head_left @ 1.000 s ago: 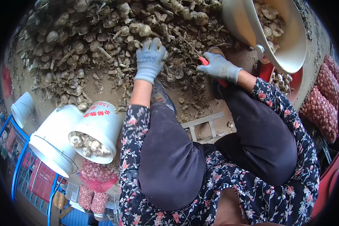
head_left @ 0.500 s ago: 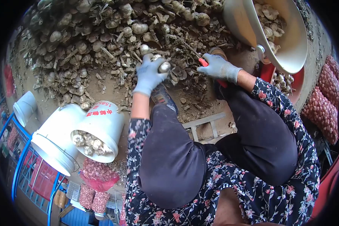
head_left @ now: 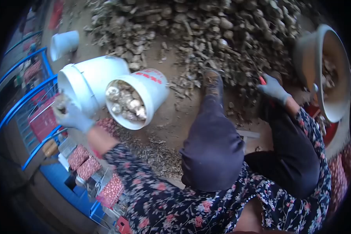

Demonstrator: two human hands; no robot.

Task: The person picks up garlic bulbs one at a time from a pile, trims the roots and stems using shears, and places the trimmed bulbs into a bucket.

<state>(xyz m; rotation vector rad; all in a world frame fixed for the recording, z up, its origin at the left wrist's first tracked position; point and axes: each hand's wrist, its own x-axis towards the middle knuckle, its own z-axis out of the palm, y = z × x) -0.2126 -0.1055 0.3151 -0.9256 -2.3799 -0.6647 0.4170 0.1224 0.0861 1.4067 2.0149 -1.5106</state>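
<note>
My left hand (head_left: 73, 117), in a grey glove, is closed round garlic (head_left: 61, 102), blurred by motion. It is stretched out to the left, by the mouth of a white bucket (head_left: 101, 74) lying on its side. Beside that leans a second white bucket with red print (head_left: 156, 93), with several garlic bulbs (head_left: 126, 104) inside. At the right, my gloved right hand (head_left: 276, 90) is wrapped round a red-handled tool (head_left: 262, 80). Its thin blade points at the garlic heap (head_left: 226, 35) and hardly shows against the stalks.
A large pale tub (head_left: 321, 74) holding garlic is tipped over at the right, above a red basin (head_left: 331, 132). Blue metal rails (head_left: 25, 89) and pink net sacks (head_left: 89, 168) stand at the left. A small white bucket (head_left: 64, 43) lies farther back.
My left hand has swung from the heap far to the left with the garlic. The view has turned left, so buckets and heap appear farther right. My right hand still grips the tool.
</note>
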